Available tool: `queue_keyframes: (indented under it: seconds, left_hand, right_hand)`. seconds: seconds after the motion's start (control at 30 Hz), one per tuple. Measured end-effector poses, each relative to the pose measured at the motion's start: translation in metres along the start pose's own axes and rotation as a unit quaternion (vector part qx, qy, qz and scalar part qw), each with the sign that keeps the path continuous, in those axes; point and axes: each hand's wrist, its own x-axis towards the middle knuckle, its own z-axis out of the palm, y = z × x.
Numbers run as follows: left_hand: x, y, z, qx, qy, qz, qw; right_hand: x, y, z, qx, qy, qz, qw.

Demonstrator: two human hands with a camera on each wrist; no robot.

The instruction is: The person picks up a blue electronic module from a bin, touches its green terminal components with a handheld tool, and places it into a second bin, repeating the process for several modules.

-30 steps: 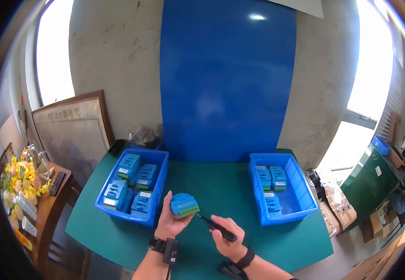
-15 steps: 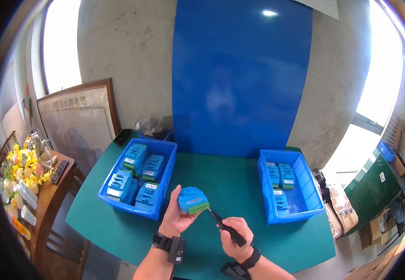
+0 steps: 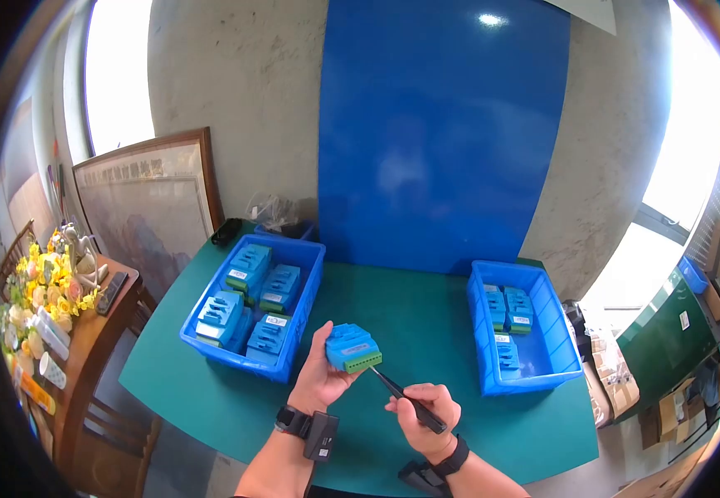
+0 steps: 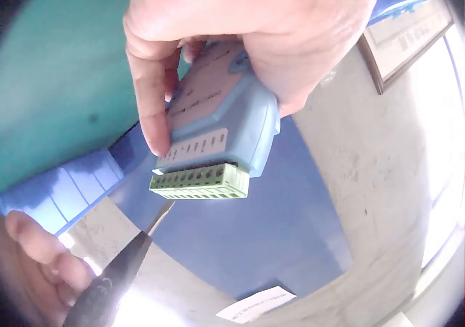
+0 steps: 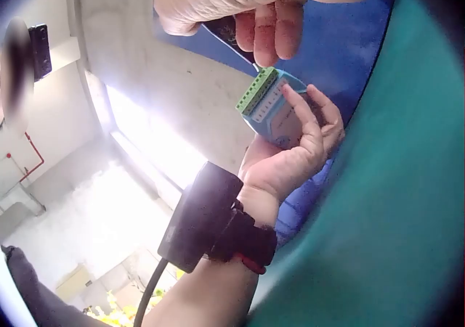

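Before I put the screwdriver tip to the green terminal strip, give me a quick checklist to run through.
1. The left hand has its grip round the blue module: ok.
2. The green terminal strip is uncovered and turned toward the screwdriver: ok.
3. The right hand holds the screwdriver by its black handle: ok.
4. Tip lined up with one screw: cannot tell.
5. Module held above the table: ok.

Two blue bins are counted on the bench [image 3: 410, 324]: a left bin [image 3: 235, 362] and a right bin [image 3: 530, 382]. One module [image 3: 352, 347] and one screwdriver [image 3: 406, 397] are held. At least four stored modules [image 3: 248, 264] are seen in the left bin and at least three in the right; exact totals cannot be told.
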Motion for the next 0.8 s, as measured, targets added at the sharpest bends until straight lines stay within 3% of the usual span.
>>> queue_keyframes:
  seconds: [0.43, 0.53, 0.8]
  left_hand:
    - [0.003, -0.001, -0.005, 0.015, -0.014, 0.031, 0.999]
    - [0.002, 0.000, -0.004, 0.022, -0.023, 0.033, 0.999]
    - [0.007, -0.002, -0.007, 0.017, -0.022, 0.028, 0.999]
  right_hand:
    - [0.006, -0.015, -0.001, 0.039, -0.029, 0.064, 0.997]
    - [0.008, -0.014, -0.002, 0.001, -0.038, -0.013, 0.999]
    - [0.007, -0.015, 0.000, -0.020, -0.046, -0.017, 0.999]
